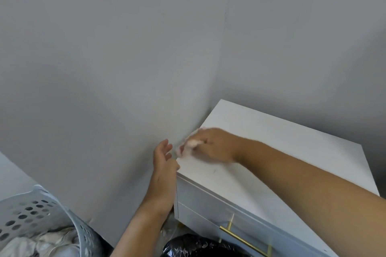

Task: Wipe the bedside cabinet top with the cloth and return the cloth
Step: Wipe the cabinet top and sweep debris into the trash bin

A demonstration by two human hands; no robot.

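Note:
The white bedside cabinet (271, 148) stands in the corner of two grey walls, its flat top showing on the right. My right hand (211, 145) lies on the top near its left edge, shut on a pale pink-white cloth (189, 142) that is blurred with motion. My left hand (165, 160) hangs just off the cabinet's left front corner, palm up and fingers apart, holding nothing. Most of the cloth is hidden under my right hand.
Drawer fronts with a brass bar handle (244, 240) face me below the top. A pale perforated laundry basket (39, 217) with fabric inside sits at the lower left. A black plastic bag (200, 246) lies on the floor at the bottom.

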